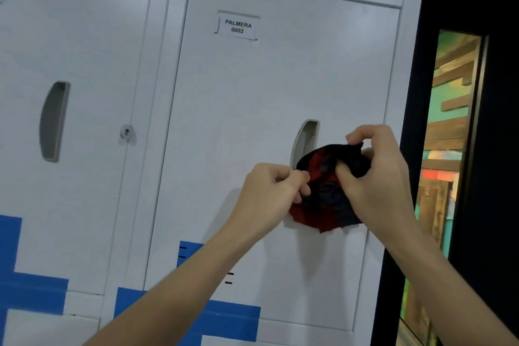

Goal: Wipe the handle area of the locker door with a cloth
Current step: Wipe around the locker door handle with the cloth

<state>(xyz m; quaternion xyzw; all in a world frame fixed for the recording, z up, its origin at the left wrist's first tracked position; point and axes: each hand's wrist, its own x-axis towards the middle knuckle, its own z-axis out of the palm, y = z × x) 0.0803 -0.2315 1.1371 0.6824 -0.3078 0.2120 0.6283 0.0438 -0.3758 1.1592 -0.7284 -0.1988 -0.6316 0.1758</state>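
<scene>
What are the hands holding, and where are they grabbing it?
Both hold the cloth: the left hand pinches its left edge, the right hand grips its upper right side.

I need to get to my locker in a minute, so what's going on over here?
A person stands at the white locker door labelled PALMERA 0002 with a red and dark cloth. The left grip pinches one edge and the right grip bunches the rest, in front of the lower part of the recessed handle. They seem to be arranging it; wiping does not look started.

White locker door (252, 87), label (237, 27), recessed handle (306, 137)
</scene>
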